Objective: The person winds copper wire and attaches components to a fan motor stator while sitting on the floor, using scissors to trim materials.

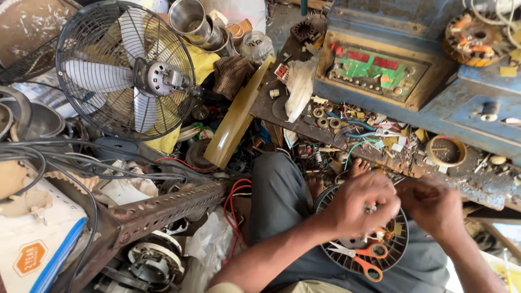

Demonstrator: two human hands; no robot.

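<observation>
My left hand (362, 209) and my right hand (431, 207) meet over a round black grille (331, 255) that rests on my lap. Both hands are closed around a small metal part (371, 206) between them; its shape is mostly hidden by the fingers. A pair of orange-handled scissors (364, 259) lies on the grille just below my left hand. My bare foot (358, 168) shows beyond the hands, against the cluttered board.
A table fan in a wire cage (126, 70) stands at the upper left. A blue machine with a coloured panel (380, 70) sits at the back, with bearings, wires and small parts scattered before it. A rusty perforated angle bar (163, 209) runs at my left.
</observation>
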